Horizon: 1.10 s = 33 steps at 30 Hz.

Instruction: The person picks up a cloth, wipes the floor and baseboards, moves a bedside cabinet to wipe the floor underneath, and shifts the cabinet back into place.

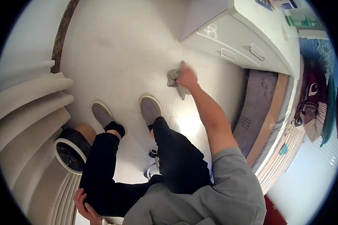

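My right arm stretches forward and down to the pale tiled floor (112, 45). At its end my right hand (187, 77), partly blurred, is closed on a crumpled grey-beige cloth (172, 76). One corner of the cloth hangs out below the hand, and it appears to lie against the floor. My left hand (87, 207) rests on the side of my bent left leg in black trousers (101, 161), fingers laid along the fabric and holding nothing. Both grey shoes (151, 108) are flat on the floor, to the left of the cloth.
A white cabinet with handles (236, 41) stands ahead on the right, beside a bed's padded side (257, 108). Clothes (315, 101) lie on the bed. To my left are a lined waste bin (71, 155) and a pleated cream curtain (30, 105). A metal chair part (153, 168) shows between my legs.
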### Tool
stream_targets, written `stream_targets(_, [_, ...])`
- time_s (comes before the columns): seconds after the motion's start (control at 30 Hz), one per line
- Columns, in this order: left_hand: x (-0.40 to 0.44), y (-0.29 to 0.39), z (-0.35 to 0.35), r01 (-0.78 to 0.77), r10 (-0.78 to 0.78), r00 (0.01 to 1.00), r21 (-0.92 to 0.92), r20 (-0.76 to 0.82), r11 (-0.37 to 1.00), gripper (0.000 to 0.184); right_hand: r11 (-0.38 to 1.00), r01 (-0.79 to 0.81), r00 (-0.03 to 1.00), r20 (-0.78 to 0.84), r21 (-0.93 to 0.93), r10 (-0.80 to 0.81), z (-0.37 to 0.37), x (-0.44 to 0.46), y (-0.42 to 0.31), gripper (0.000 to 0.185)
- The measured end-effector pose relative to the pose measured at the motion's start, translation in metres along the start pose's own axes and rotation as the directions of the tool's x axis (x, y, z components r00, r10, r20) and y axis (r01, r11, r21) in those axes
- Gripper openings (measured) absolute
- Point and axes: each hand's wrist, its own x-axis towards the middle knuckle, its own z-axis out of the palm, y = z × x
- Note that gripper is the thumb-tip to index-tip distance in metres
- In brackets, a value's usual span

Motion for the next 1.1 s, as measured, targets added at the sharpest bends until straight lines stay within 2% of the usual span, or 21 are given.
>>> stream_targets(0.07, [0.003, -0.001, -0.001, 0.010, -0.010, 1.000, -0.043, 0.001, 0.999, 0.037, 0.997, -0.074, 0.990, 0.116, -0.018, 0.075, -0.025, -0.001, -0.011, 0.110])
stream_targets(0.1, [0.005, -0.001, -0.002, 0.006, -0.006, 1.000, -0.040, 0.002, 0.999, 0.037, 0.997, -0.079, 0.989, 0.124, -0.017, 0.081, -0.024, 0.000, -0.011, 0.110])
stream_targets(0.3, [0.005, -0.002, -0.003, -0.036, 0.037, 0.999, -0.044, 0.011, 0.998, 0.037, 0.998, -0.021, 0.991, 0.127, -0.061, 0.029, -0.028, -0.007, -0.015, 0.111])
stream_targets(0.7, [-0.004, -0.005, 0.003, -0.026, 0.023, 0.998, -0.057, -0.056, 0.998, 0.039, 0.996, -0.084, 0.991, 0.103, -0.016, 0.085, -0.023, -0.018, -0.020, 0.106])
stream_targets(0.77, [-0.003, -0.005, 0.002, -0.040, 0.036, 0.998, -0.065, -0.053, 0.997, 0.039, 0.998, -0.047, 0.999, -0.002, -0.029, 0.047, -0.014, -0.024, -0.018, 0.089])
stream_targets(0.8, [-0.003, -0.005, 0.000, -0.026, 0.024, 0.999, -0.049, -0.033, 0.998, 0.039, 0.998, -0.053, 0.999, -0.004, -0.030, 0.053, -0.011, -0.029, -0.015, 0.089])
stream_targets(0.87, [-0.001, -0.005, 0.001, -0.020, 0.019, 1.000, -0.035, -0.020, 0.999, 0.039, 1.000, -0.003, 0.998, -0.062, 0.019, 0.004, -0.006, -0.035, -0.011, 0.066])
stream_targets(0.9, [-0.001, 0.002, 0.000, -0.022, 0.021, 0.999, -0.045, -0.024, 0.999, 0.040, 0.992, -0.035, 0.991, -0.124, 0.118, 0.050, -0.012, -0.040, -0.013, 0.049])
stream_targets(1.03, [-0.003, 0.000, 0.003, -0.026, 0.024, 0.999, -0.039, -0.046, 0.999, 0.040, 0.978, -0.028, 0.971, -0.229, 0.208, 0.076, -0.056, -0.024, -0.012, 0.043])
stream_targets(1.1, [-0.003, 0.001, 0.003, -0.019, 0.018, 0.999, -0.034, -0.039, 0.999, 0.040, 0.974, -0.104, 0.962, -0.227, 0.200, 0.150, -0.080, 0.004, -0.011, 0.053])
